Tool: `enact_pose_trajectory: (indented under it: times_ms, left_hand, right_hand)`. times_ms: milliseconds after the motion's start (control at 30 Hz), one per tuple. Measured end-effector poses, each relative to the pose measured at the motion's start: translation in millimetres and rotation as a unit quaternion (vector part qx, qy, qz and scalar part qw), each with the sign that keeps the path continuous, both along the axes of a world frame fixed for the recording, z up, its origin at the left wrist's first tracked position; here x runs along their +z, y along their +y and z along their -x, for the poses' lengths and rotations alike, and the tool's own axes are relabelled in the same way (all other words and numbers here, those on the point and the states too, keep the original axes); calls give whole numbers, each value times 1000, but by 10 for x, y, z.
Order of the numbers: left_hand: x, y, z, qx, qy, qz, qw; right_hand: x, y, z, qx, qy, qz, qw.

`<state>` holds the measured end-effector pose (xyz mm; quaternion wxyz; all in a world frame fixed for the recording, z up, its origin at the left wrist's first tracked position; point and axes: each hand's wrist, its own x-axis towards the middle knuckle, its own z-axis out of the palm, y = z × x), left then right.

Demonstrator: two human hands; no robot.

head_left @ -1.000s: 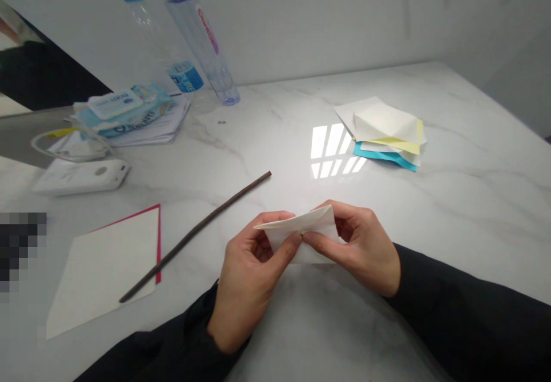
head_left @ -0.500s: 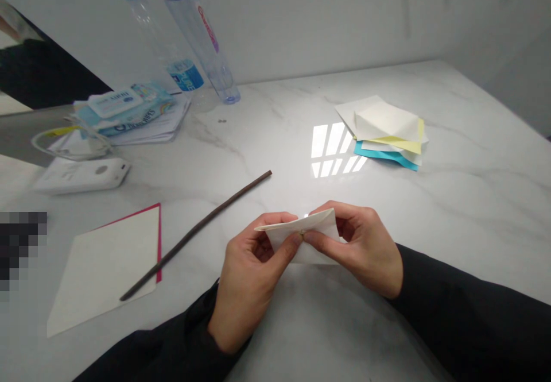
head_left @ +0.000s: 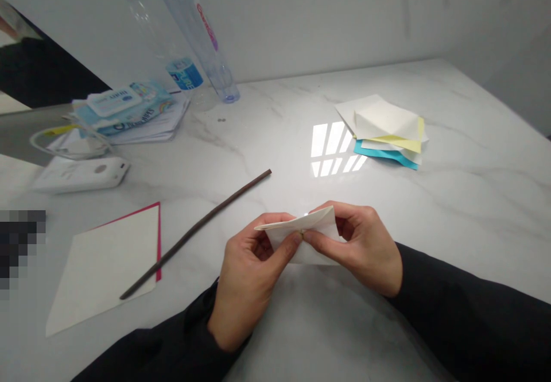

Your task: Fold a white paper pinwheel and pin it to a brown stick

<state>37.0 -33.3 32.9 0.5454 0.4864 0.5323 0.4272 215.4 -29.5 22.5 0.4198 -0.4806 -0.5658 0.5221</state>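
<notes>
**Two Hands Pinch a Folded White Paper**

From the head camera, the left hand (head_left: 249, 278) and the right hand (head_left: 357, 250) are close together near the near edge of the white marble table (head_left: 473, 209). Both hands are clamped on a folded white paper (head_left: 317, 222), with the thumbs on the near side and the fingers curled behind. The two thumb tips nearly meet at the middle of the paper. The paper is held just above the table, between the hands. Both arms wear black sleeves (head_left: 465, 307).

To the left of the hands lies a long brown stick (head_left: 198, 230). Its near end rests on a white sheet with a pink edge (head_left: 107, 267). Far to the right sits a messy pile of white, yellow and blue paper (head_left: 387, 126). Far to the left, a pack of wipes (head_left: 124, 109) lies on a stack of papers (head_left: 163, 129). A white box (head_left: 80, 175) lies nearer. Two clear plastic bottles (head_left: 200, 40) lean at the far edge.
</notes>
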Motion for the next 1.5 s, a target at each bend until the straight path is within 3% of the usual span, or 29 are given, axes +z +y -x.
enact_pose_trajectory:
  times_ms: [1067, 1333, 1500]
  left_hand:
    - [11, -16, 1, 1, 12, 13, 1000]
    - [-8, 3, 29, -18, -11, 38, 999]
    - [-12, 0, 35, -18, -15, 40, 999]
  right_hand:
    - [-15, -1, -13, 10, 20, 16, 1000]
    - [-58, 25, 3, 12, 115, 5, 993]
    - [-76, 32, 8, 10, 124, -9, 992]
